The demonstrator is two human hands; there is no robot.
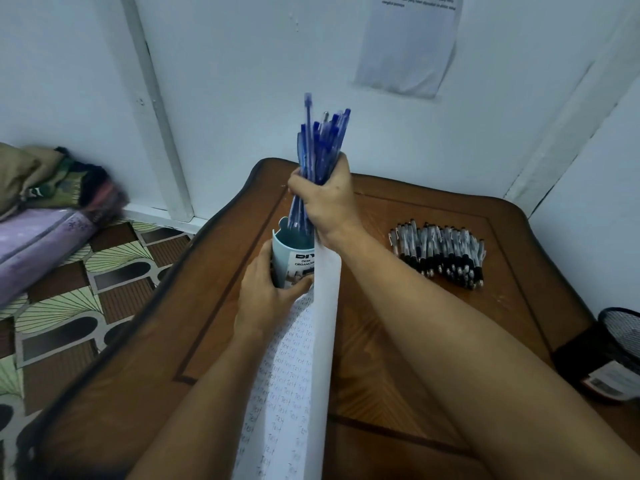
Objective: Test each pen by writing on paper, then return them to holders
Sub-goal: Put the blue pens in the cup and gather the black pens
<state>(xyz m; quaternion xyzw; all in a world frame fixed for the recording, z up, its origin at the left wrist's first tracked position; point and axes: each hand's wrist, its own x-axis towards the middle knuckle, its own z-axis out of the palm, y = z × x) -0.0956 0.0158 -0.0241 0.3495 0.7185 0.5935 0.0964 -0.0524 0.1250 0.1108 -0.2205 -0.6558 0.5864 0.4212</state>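
Paper (294,375), covered in handwritten test words, lies nearest, its right side curled up into a loose roll that runs back to the blue cup (294,254) on the wooden table (225,306). Left of the cup, the left hand (268,303) wraps its fingers around the cup's side and steadies it. Directly above the cup, the right hand (327,199) is clamped tight on a thick bunch of blue pens (320,143), their lower ends at the cup's mouth. Pens like these look light, stiff and smooth, so a loose bunch could fan or slip; a firm grip around the middle suits them. Right of the cup, well apart, black pens (438,251) lie in a row, and farther right a mesh holder (620,337) stands at the table's edge.
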